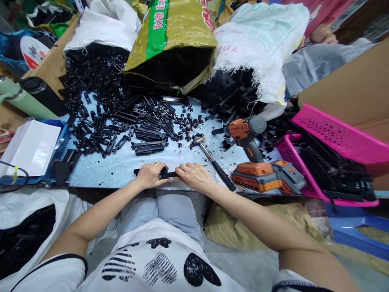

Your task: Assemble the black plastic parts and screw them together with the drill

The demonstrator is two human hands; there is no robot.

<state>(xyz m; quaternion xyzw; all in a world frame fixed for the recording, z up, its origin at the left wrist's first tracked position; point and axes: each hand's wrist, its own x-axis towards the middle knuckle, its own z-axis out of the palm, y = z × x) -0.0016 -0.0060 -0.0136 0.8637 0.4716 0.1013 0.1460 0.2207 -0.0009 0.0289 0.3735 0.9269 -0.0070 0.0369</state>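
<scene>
At the table's front edge, my left hand (149,175) is closed around a black plastic part (169,175) whose dark end sticks out on its left side. My right hand (195,176) is closed on the other end of the same part; my fingers hide much of its shape. Just beyond my hands lie stacked long black parts (149,147) and small black-headed pins (190,122). To the right of my right hand a hammer (215,159) rests flat, and past it stands an orange and grey cordless drill (250,152).
Heaps of small black parts (100,104) spill from a white sack (106,25), a yellow-green sack (182,30) and another white sack (258,41). A pink basket (344,134) stands right; a white box (28,146) and green bottle (27,99) left. Another person's hand (324,34) shows behind.
</scene>
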